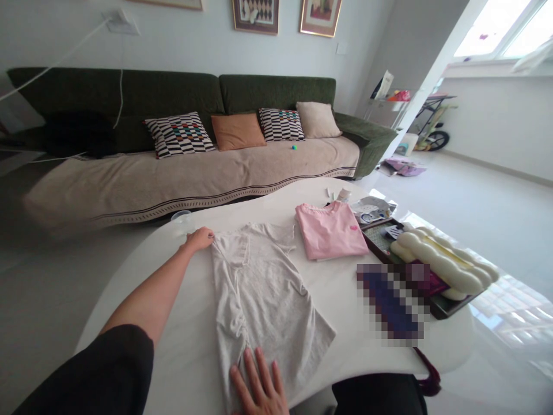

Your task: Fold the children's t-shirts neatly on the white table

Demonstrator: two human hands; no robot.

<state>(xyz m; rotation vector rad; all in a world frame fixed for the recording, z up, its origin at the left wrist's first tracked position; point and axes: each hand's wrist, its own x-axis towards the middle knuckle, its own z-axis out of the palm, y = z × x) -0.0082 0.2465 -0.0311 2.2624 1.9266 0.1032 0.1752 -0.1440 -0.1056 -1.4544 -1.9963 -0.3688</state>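
Observation:
A light grey t-shirt [263, 288] lies on the white table [181, 346], partly folded lengthwise. My left hand [199, 238] reaches to its far left corner near the shoulder, fingers closed on the cloth edge. My right hand [259, 389] lies flat and open on the shirt's near hem, fingers spread. A folded pink t-shirt [330, 230] rests just beyond the grey one, to the right.
A dark tray [436, 305] at the table's right edge holds a cream ribbed cushion-like object [444, 259] and dark cloth. Small papers and packets [369, 208] sit behind the pink shirt. A green sofa [194, 92] with cushions stands beyond the table.

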